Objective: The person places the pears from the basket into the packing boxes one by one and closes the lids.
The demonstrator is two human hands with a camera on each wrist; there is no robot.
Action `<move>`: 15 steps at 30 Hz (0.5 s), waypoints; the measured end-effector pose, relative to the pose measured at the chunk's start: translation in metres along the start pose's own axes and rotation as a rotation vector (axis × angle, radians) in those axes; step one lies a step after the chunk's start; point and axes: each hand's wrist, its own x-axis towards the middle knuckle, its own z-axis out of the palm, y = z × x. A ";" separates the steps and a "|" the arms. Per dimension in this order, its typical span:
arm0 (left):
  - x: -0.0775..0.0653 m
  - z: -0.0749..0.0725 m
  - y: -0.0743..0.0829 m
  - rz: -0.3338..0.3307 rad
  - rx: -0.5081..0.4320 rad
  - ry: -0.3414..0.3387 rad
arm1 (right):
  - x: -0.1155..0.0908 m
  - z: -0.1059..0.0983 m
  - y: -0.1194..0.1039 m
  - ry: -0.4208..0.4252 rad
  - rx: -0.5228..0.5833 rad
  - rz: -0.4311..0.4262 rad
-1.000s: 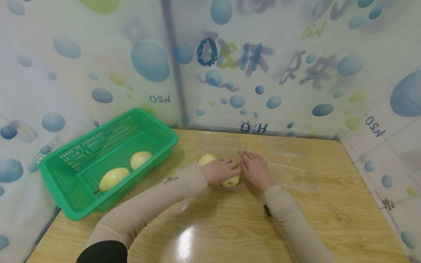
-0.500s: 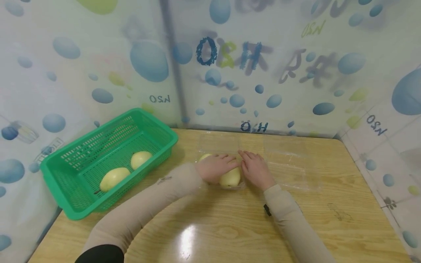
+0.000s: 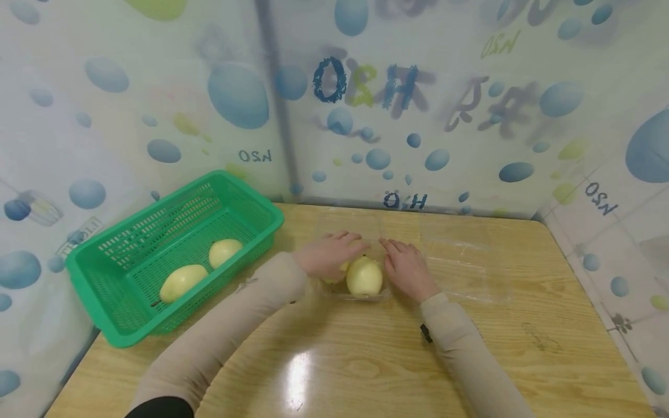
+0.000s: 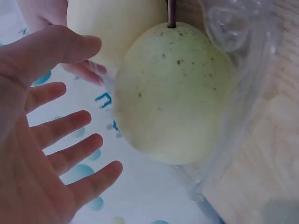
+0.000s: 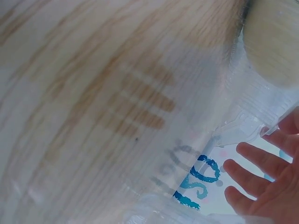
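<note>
My left hand (image 3: 331, 255), fingers straight and spread, hovers over pale pears in a clear plastic container (image 3: 368, 298) near the worktop's (image 3: 366, 360) back edge; whether its thumb touches fruit, I cannot tell. My right hand (image 3: 410, 270), fingers extended and gripping nothing, lies along the container's right side. The speckled pear (image 4: 173, 98) nearest my left wrist, smooth and rounded, looks firm, weighty and likely slick, bruising easily; it calls for a broad hold around its widest part, off the thin woody stem (image 4: 172, 14). The container looks light, thin and flexible, best steadied low on its walls. A second clear container (image 3: 457, 270) lies toward the worktop's right edge. By the left edge, a stiff, perforated green basket (image 3: 235, 264) holds two more pears (image 3: 183, 283).
</note>
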 end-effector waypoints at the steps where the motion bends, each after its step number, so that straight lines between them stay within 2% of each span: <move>1: -0.001 0.001 -0.002 -0.007 -0.007 0.002 | 0.000 0.000 0.000 0.001 -0.003 -0.002; 7: -0.007 0.005 -0.016 -0.047 -0.103 0.010 | 0.001 -0.002 -0.002 -0.005 0.000 -0.003; 15: -0.018 0.005 -0.036 -0.062 -0.197 0.076 | 0.000 -0.001 -0.002 -0.004 0.013 0.000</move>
